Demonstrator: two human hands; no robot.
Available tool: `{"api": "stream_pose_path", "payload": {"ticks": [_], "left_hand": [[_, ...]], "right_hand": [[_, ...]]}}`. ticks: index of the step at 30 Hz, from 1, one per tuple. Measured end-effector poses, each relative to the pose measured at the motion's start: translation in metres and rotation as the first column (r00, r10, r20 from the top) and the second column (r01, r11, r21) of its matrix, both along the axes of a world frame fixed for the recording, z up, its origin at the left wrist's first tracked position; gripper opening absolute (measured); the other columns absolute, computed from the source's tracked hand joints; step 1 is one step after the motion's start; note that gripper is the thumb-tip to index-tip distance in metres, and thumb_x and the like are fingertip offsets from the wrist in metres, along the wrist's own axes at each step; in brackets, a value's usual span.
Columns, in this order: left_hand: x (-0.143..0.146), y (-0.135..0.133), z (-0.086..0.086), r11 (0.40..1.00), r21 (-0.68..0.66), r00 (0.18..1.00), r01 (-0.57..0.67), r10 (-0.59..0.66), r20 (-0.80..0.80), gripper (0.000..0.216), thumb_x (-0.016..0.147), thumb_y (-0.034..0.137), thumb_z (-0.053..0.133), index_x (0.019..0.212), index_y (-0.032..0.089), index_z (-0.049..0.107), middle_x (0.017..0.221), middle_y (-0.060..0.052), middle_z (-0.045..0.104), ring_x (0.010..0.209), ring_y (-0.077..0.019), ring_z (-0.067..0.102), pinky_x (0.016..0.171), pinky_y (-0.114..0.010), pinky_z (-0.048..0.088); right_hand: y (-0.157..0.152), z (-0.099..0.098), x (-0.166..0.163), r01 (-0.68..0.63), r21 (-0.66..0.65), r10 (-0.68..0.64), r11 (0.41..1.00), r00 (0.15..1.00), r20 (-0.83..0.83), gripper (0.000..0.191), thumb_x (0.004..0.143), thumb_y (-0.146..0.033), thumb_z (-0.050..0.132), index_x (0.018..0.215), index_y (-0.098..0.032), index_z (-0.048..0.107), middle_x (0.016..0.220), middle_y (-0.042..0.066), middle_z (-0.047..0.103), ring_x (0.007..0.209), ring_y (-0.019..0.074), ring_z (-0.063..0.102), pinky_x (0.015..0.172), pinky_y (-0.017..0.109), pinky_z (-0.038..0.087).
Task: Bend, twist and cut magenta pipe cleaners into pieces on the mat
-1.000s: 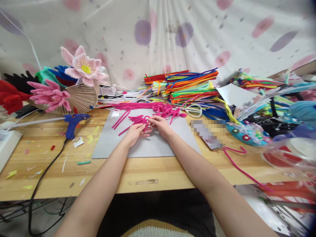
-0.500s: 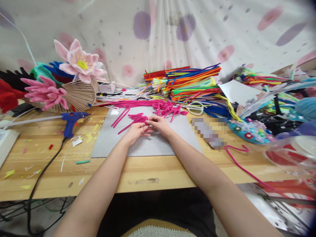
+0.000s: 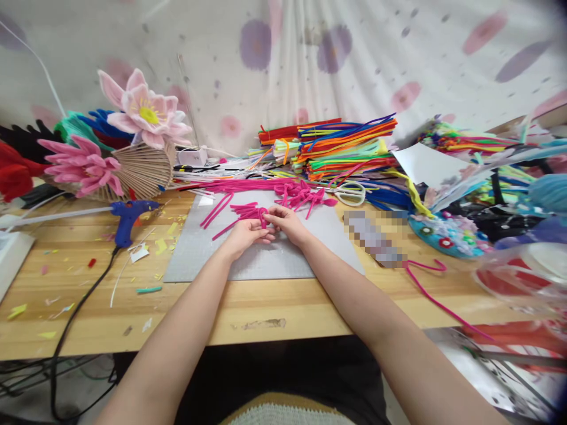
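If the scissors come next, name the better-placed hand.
Probably the right hand: the scissors lie beyond it on its own side, while the left hand is farther away. Both hold the magenta loop.

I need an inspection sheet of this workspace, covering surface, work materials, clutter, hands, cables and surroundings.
Surface: wooden table, worn patch near the front edge; gray mat on top.
Work materials: magenta loop at the fingers; magenta strips on the mat beside it.
Clutter: small yellow scraps and other bits on the left, near the blue glue gun.
Hands: left hand and right hand both pinch the loop.
Cables: black cable runs from the glue gun over the front edge.
Surroundings: spotted curtain behind; colorful stem bundles at the back.
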State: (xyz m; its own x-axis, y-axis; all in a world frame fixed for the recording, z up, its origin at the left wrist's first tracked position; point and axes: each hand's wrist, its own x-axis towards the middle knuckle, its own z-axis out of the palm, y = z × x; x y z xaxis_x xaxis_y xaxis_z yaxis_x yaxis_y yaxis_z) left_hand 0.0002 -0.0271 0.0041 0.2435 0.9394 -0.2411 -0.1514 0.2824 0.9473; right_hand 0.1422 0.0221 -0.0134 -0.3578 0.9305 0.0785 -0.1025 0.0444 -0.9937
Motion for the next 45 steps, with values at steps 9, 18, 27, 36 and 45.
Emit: {"api": "stream_pose_path", "payload": {"ticks": [9, 18, 27, 36, 45], "left_hand": [[-0.006, -0.001, -0.001, 0.990, -0.007, 0.988, 0.143, -0.142, 0.056, 0.023, 0.067, 0.011, 0.068, 0.090, 0.009, 0.067, 0.089, -0.011, 0.070, 0.060, -0.0086, 0.062, 0.061, -0.023, 0.053], [-0.003, -0.001, -0.002, 0.990, -0.053, 0.988, 0.130, -0.125, 0.088, 0.026, 0.068, 0.009, 0.067, 0.095, 0.010, 0.067, 0.090, -0.011, 0.070, 0.060, -0.0084, 0.062, 0.063, -0.023, 0.053], [0.003, -0.002, 0.004, 0.993, -0.079, 0.989, 0.092, -0.082, 0.123, 0.021, 0.068, 0.004, 0.064, 0.089, 0.009, 0.067, 0.080, -0.009, 0.070, 0.056, -0.0077, 0.061, 0.061, -0.021, 0.053], [0.003, -0.002, 0.004, 0.989, -0.055, 0.983, 0.138, -0.130, 0.126, 0.020, 0.067, 0.007, 0.066, 0.087, 0.009, 0.067, 0.079, -0.008, 0.070, 0.059, -0.0082, 0.061, 0.064, -0.023, 0.053], [0.005, 0.004, -0.005, 0.973, -0.054, 0.972, 0.224, -0.220, 0.082, 0.015, 0.064, 0.011, 0.071, 0.079, 0.008, 0.067, 0.073, -0.007, 0.068, 0.059, -0.0097, 0.062, 0.065, -0.025, 0.053]], "right_hand": [[0.006, 0.004, 0.014, -0.488, -0.225, 0.409, 0.843, 0.854, -0.321, 0.034, 0.068, -0.037, 0.068, 0.093, -0.014, 0.062, 0.069, 0.000, 0.060, 0.057, 0.0081, 0.054, 0.052, 0.020, 0.043], [0.002, 0.006, 0.005, -0.348, -0.210, 0.274, 0.914, 0.909, -0.314, 0.028, 0.066, -0.036, 0.070, 0.077, -0.013, 0.060, 0.046, -0.008, 0.039, 0.039, 0.0023, 0.032, 0.037, 0.015, 0.023], [0.001, 0.006, -0.001, -0.221, -0.230, 0.139, 0.948, 0.935, -0.325, 0.029, 0.061, -0.036, 0.071, 0.073, -0.012, 0.060, 0.044, -0.009, 0.037, 0.037, 0.0016, 0.026, 0.035, 0.016, 0.015], [0.002, 0.002, -0.005, -0.189, -0.302, 0.057, 0.934, 0.917, -0.395, 0.025, 0.059, -0.031, 0.071, 0.070, -0.013, 0.057, 0.044, -0.009, 0.039, 0.033, 0.0011, 0.025, 0.031, 0.017, 0.014], [-0.001, 0.008, -0.007, 0.006, -0.453, -0.185, 0.891, 0.918, -0.351, 0.013, 0.056, -0.016, 0.061, 0.055, -0.015, 0.047, 0.039, -0.008, 0.037, 0.035, 0.0020, 0.021, 0.032, 0.016, 0.010]]}}
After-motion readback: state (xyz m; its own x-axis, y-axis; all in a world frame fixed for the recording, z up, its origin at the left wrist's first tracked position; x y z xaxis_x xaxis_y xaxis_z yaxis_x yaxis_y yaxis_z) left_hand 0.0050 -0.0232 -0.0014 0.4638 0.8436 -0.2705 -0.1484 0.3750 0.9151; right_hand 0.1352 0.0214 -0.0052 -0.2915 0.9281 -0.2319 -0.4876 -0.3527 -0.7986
